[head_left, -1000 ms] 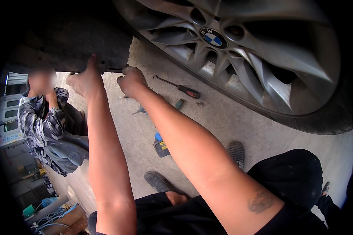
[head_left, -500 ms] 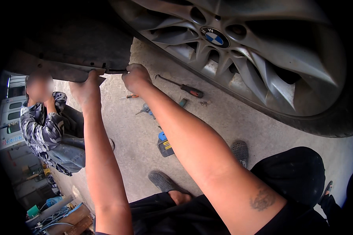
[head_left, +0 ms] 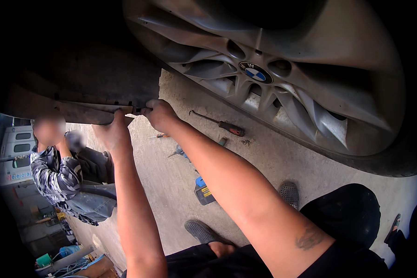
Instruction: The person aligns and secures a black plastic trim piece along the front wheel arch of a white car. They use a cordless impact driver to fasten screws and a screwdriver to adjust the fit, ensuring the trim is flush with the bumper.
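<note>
A dark wheel arch liner (head_left: 111, 83) hangs in front of the wheel, and a dark panel edge (head_left: 83, 113) runs along its bottom. My left hand (head_left: 113, 135) is closed around this lower panel from below, thumb on its front face. Just to the right, my right hand (head_left: 162, 116) is closed at the panel's right end, fingertips pressed together. A small dark piece (head_left: 140, 110) runs from the panel into those fingers; its kind and the far side of the fingers are hidden.
A silver alloy wheel (head_left: 273, 88) fills the upper right. On the concrete lie a hook pick (head_left: 229, 128), a small screwdriver (head_left: 161, 135), a blue-green power tool partly behind my right forearm, and a blue-black battery pack (head_left: 204, 191). A person (head_left: 58, 167) crouches at left.
The view has shifted, so the scene sits lower in the picture. My right hand looks closer to the panel's end, with less of the thin dark piece showing. My left hand keeps its hold.
</note>
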Tool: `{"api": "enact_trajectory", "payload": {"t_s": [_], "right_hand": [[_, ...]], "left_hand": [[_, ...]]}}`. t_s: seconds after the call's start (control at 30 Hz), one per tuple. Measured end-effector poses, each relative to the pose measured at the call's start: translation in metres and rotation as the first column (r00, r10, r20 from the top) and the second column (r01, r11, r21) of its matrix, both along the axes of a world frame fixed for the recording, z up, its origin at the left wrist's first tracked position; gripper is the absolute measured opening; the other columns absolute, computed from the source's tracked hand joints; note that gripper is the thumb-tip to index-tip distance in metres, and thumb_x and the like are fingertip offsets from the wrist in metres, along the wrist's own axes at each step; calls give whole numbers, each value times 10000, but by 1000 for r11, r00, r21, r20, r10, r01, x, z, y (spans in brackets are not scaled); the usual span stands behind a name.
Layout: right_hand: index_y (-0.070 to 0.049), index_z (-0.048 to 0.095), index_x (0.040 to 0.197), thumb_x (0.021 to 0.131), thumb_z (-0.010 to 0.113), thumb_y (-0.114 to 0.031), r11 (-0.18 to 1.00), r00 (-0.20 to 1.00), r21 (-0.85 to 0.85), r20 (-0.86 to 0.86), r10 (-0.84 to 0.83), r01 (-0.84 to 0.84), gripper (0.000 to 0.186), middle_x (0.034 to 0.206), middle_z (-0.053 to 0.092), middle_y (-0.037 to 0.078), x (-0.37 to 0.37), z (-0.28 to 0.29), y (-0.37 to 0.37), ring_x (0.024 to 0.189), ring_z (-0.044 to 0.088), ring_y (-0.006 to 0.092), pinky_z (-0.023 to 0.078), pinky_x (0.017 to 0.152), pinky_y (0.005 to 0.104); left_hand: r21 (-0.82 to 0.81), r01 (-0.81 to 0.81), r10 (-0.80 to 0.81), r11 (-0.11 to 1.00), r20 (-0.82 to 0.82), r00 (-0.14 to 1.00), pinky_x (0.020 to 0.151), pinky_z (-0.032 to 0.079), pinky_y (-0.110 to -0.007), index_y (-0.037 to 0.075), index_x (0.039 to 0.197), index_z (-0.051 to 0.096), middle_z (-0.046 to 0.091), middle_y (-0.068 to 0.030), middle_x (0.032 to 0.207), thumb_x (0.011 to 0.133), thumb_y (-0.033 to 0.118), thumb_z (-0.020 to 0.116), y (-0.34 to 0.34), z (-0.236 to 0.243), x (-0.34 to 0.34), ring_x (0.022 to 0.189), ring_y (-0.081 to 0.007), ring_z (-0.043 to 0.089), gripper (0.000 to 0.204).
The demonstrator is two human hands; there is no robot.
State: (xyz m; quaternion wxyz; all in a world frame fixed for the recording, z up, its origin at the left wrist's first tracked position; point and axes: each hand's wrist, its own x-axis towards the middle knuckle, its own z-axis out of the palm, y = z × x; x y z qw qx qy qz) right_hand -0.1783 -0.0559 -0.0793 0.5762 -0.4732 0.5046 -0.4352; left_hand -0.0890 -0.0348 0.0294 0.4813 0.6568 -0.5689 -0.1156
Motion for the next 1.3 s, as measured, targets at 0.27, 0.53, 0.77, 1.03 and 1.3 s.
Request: {"api": "enact_trajectory", "payload": {"t_s": [0.27,0.53,0.77,1.03,1.3], "right_hand": [[15,686,1123,885,712,-299,1000,999,-5,-37,-16,16,395,1070,696,227,-12,8,-4,1001,673,337,504,861,415],[-9,653,1260,746,824,-421,948,943,-157,-233,237,-277,681,1221,667,214,-44,31,-37,1160,634,323,492,966,380],[-54,704,1077,830,724,-411,815,888,-470,-446,113,-339,434,1024,715,176,-42,21,-39,979,687,354,544,861,445],[-64,625,872,887,650,-296,650,848,-703,-504,-167,-289,234,834,702,135,-19,-7,-34,795,708,342,572,730,436],[-42,619,845,919,629,-308,681,786,-697,-543,-296,-224,276,814,692,145,-10,-24,-29,768,702,355,574,695,443]], "left_hand": [[34,91,-86,995,-121,989,779,552,-306,-63,1162,585,659,-145,1074,722,6,702,-2,6,-3,933,-194,662,460],[-62,48,-45,997,54,997,905,518,-335,-81,1208,570,639,-158,1177,721,39,722,-8,2,1,1041,-226,634,524],[-12,74,-74,997,14,997,860,524,-308,-78,1160,594,665,-129,1113,719,37,705,-4,10,-10,968,-189,644,469],[6,56,-56,998,21,998,899,509,-311,-76,1177,602,669,-109,1127,768,67,711,-11,6,8,1011,-194,639,447],[132,49,-26,990,-167,986,908,517,-321,-88,1244,600,663,-129,1202,793,73,723,-21,9,-3,1038,-199,651,495]]}}
